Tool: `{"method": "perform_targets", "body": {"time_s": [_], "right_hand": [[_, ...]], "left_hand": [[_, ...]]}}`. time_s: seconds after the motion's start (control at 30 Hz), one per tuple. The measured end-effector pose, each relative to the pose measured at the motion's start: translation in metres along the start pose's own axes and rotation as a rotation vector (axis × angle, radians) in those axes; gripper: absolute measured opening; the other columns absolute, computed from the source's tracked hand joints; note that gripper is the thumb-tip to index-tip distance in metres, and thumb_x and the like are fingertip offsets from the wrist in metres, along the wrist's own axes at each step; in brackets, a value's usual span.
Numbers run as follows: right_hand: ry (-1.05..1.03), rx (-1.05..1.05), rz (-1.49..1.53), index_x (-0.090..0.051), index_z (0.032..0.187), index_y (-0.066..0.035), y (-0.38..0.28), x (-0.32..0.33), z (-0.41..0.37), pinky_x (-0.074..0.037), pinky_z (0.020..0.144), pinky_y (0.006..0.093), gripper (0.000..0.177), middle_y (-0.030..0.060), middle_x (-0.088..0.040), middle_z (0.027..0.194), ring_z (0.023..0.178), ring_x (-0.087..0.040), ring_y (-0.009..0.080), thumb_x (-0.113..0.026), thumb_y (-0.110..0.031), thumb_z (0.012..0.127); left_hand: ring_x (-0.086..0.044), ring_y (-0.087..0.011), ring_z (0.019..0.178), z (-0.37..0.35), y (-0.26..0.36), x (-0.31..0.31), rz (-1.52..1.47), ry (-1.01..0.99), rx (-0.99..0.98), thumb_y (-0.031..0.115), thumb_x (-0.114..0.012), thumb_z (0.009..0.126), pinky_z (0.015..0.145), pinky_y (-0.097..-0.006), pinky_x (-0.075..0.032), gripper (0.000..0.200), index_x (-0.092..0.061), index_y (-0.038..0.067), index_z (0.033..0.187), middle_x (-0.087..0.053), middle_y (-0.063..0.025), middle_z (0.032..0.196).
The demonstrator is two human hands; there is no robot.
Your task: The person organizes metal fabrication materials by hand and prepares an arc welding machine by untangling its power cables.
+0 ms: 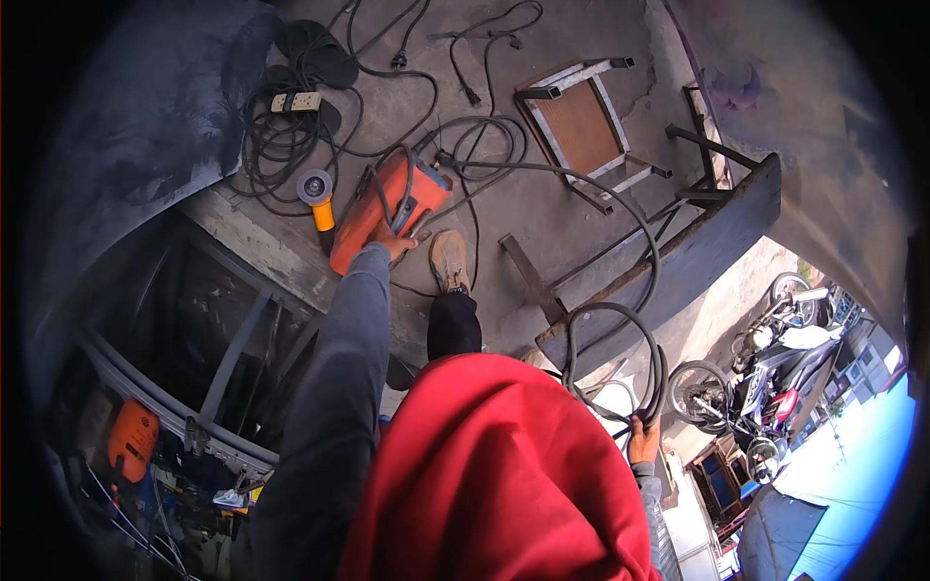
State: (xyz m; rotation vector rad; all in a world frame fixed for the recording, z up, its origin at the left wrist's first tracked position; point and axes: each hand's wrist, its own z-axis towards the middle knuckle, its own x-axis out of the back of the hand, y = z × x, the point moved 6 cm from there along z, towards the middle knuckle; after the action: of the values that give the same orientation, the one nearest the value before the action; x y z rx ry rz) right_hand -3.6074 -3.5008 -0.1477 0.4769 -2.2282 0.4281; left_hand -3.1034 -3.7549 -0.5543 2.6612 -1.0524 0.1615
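My left hand [392, 242] is at the lower side of an orange machine [387, 198] on the concrete floor; its fingers are partly hidden, with the machine and a thin cable at them. Out to the right, my right hand [643, 441] is closed round looped black cable [659, 373]. That cable runs up over a wooden bench and back to the machine's upper end. A yellow angle grinder [321, 201] stands just left of the machine, its disc facing up. My shoe [449, 259] is beside the machine.
Coiled black cables with a cream power strip [296, 102] lie at the upper left. An overturned stool [586, 126] and a long wooden bench [678, 252] are on the right. A motorcycle [765, 373] stands beyond. At lower left are a metal frame [232, 353] and an orange case [133, 439].
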Motion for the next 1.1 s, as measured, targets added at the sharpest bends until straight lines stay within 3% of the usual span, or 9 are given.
{"method": "perform_targets", "body": {"time_s": [0.13, 0.17, 0.27, 0.4, 0.5, 0.8, 0.97, 1.07, 1.1], "right_hand": [[0.009, -0.033, 0.024, -0.052, 0.105, -0.001, -0.009, -0.008, -0.005, -0.044, 0.079, 0.0327, 0.020, 0.0112, -0.059, 0.090, 0.083, -0.057, 0.0232, -0.057, -0.010, 0.088], [0.023, 0.052, -0.033, -0.052, 0.106, -0.001, -0.017, -0.008, -0.008, -0.044, 0.078, 0.0323, 0.020, 0.0104, -0.059, 0.089, 0.082, -0.057, 0.0217, -0.056, -0.009, 0.088], [-0.041, -0.067, -0.013, -0.053, 0.105, 0.000, -0.001, -0.011, -0.007, -0.044, 0.078, 0.0317, 0.019, 0.0103, -0.060, 0.088, 0.082, -0.057, 0.0213, -0.056, -0.007, 0.088], [-0.053, -0.001, 0.004, -0.055, 0.103, 0.000, 0.015, -0.012, 0.000, -0.044, 0.078, 0.0323, 0.018, 0.0120, -0.061, 0.090, 0.084, -0.058, 0.0225, -0.058, -0.009, 0.087], [-0.061, -0.043, -0.010, -0.056, 0.103, 0.000, 0.012, -0.007, 0.000, -0.044, 0.078, 0.0325, 0.020, 0.0120, -0.061, 0.090, 0.084, -0.058, 0.0220, -0.059, -0.012, 0.087], [-0.120, 0.004, -0.106, -0.062, 0.097, -0.002, -0.026, -0.011, 0.006, -0.046, 0.076, 0.0328, 0.033, 0.0114, -0.065, 0.088, 0.083, -0.061, 0.0205, -0.057, -0.034, 0.091], [-0.023, 0.039, -0.013, -0.060, 0.093, -0.001, -0.028, 0.001, 0.011, -0.046, 0.063, 0.0330, 0.043, 0.0082, -0.062, 0.067, 0.063, -0.059, 0.0194, -0.055, -0.043, 0.091], [0.000, -0.014, -0.046, -0.060, 0.092, -0.002, -0.023, 0.018, 0.013, -0.047, 0.065, 0.0350, 0.040, 0.0116, -0.063, 0.071, 0.068, -0.062, 0.0236, -0.053, -0.041, 0.092], [-0.019, -0.005, 0.093, -0.058, 0.088, -0.002, -0.017, 0.019, 0.016, -0.045, 0.059, 0.0320, 0.038, 0.0067, -0.058, 0.064, 0.061, -0.057, 0.0166, -0.054, -0.040, 0.093]], "left_hand": [[-0.035, -0.0320, 0.132, 0.014, -0.015, -0.002, -0.013, 0.052, -0.026, 0.036, -0.081, 0.061, 0.109, -0.0349, -0.029, 0.108, -0.020, 0.000, 0.143, -0.033, -0.0208, 0.143], [-0.035, -0.0320, 0.132, 0.012, -0.004, 0.002, -0.021, 0.042, -0.026, 0.036, -0.081, 0.061, 0.109, -0.0349, -0.029, 0.108, -0.020, 0.000, 0.143, -0.033, -0.0208, 0.143], [-0.035, -0.0318, 0.132, 0.004, -0.013, 0.005, -0.107, -0.016, -0.015, 0.039, -0.080, 0.061, 0.109, -0.0351, -0.029, 0.108, -0.021, 0.000, 0.143, -0.034, -0.0209, 0.143], [-0.035, -0.0323, 0.131, 0.017, -0.004, -0.007, -0.042, 0.067, -0.047, 0.039, -0.080, 0.062, 0.109, -0.0355, -0.030, 0.104, -0.024, -0.001, 0.141, -0.036, -0.0210, 0.142], [-0.030, -0.0317, 0.135, 0.006, -0.002, -0.011, -0.084, 0.077, 0.055, 0.036, -0.080, 0.064, 0.110, -0.0366, -0.029, 0.102, -0.024, 0.000, 0.141, -0.031, -0.0205, 0.144], [-0.043, -0.0328, 0.122, -0.086, 0.017, 0.034, -0.086, 0.552, -0.027, 0.033, -0.075, 0.072, 0.103, -0.0406, -0.037, 0.073, -0.039, 0.015, 0.133, -0.041, -0.0141, 0.130], [-0.047, -0.0319, 0.117, -0.119, 0.008, 0.019, -0.022, 0.483, -0.074, 0.034, -0.073, 0.075, 0.100, -0.0411, -0.039, 0.051, -0.054, 0.012, 0.118, -0.042, -0.0136, 0.129], [-0.051, -0.0298, 0.111, -0.133, -0.001, -0.013, 0.059, 0.427, -0.143, 0.037, -0.073, 0.075, 0.095, -0.0369, -0.042, 0.044, -0.062, 0.009, 0.108, -0.054, -0.0138, 0.117], [-0.053, -0.0294, 0.108, -0.135, -0.003, -0.028, 0.107, 0.414, -0.206, 0.036, -0.073, 0.075, 0.094, -0.0370, -0.042, 0.041, -0.063, 0.009, 0.105, -0.057, -0.0135, 0.112]]}}
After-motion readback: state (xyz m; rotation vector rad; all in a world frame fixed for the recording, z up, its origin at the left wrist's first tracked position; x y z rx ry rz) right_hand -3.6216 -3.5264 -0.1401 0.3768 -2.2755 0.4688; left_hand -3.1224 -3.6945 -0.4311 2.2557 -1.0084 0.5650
